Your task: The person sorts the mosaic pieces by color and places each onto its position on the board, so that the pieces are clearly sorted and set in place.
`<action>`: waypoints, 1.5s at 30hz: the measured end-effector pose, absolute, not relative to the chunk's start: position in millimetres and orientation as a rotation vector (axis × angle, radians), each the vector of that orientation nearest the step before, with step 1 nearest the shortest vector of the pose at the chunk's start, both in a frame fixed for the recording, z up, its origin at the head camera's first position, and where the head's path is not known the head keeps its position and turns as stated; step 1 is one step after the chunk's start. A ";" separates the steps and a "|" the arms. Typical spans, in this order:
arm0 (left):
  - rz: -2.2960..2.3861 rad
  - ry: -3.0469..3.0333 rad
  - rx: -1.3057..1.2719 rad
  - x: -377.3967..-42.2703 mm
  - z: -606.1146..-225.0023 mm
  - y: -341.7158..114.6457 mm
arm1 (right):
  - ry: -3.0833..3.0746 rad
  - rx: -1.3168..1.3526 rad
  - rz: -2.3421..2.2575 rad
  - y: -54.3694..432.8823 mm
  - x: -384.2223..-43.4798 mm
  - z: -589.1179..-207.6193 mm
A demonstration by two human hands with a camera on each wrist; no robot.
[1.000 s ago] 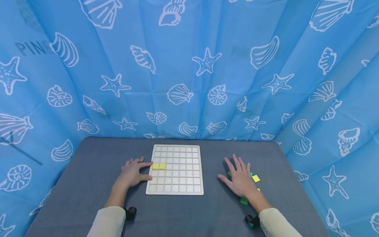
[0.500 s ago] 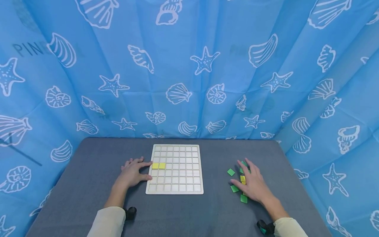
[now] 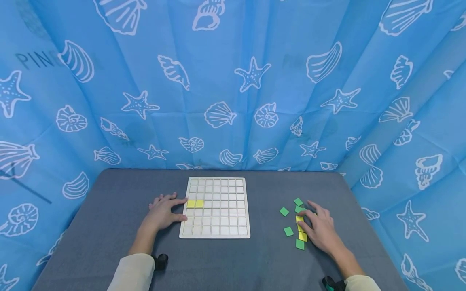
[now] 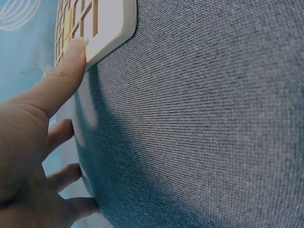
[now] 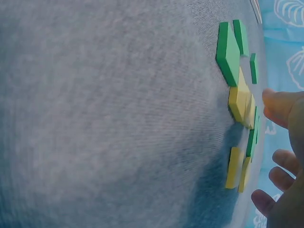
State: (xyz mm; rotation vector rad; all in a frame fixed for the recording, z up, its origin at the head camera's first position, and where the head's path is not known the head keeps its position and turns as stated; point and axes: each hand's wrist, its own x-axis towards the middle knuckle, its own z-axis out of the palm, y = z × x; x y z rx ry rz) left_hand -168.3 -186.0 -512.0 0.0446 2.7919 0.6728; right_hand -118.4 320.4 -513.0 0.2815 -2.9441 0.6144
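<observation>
Board: pale, square-gridded board [image 3: 223, 222], lying flat on the grey table [image 3: 269, 252], at lower centre of the head view; its corner fills the upper left of the left wrist view.
Board cells: seven by seven; two yellow tiles [image 3: 195, 203] sit side by side in the two leftmost cells of the middle row, and pale wood shows in the others.
Board axis: sides nearly equal; upper and lower edges run left to right across the head view, the remaining two recede toward the curtain [image 3: 222, 87].
Seated tiles: squared with the grid, the pair forming a short strip that runs left to right.
Left hand [image 3: 164, 212]: fingers spread, thumb and index well apart, their tips at the board's left edge; the thumb rests on the rim.
Green tiles [image 3: 289, 231]: five at lower right of the head view, turned at differing angles, some nearly corner-up.
Yellow loose tiles [image 3: 303, 237]: three in a column running up and down the frame, a fourth partly hidden behind the right hand [image 3: 322, 230].
Right hand: fingers loosely bent, with a moderate gap between thumb and index over the yellow column; whether a fingertip touches a tile cannot be told.
Sleeves [image 3: 132, 271]: cream, at the lower edge.
</observation>
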 end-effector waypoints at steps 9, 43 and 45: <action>0.663 2.797 0.039 -168.6 -514.1 -186.2 | -2.972 0.248 0.587 324.9 -116.8 -518.9; 0.672 2.799 0.066 -169.1 -513.9 -187.8 | -2.924 0.366 0.617 302.0 -149.0 -499.9; 0.671 2.796 0.061 -169.2 -514.1 -187.7 | -2.944 0.350 0.659 299.5 -151.1 -497.3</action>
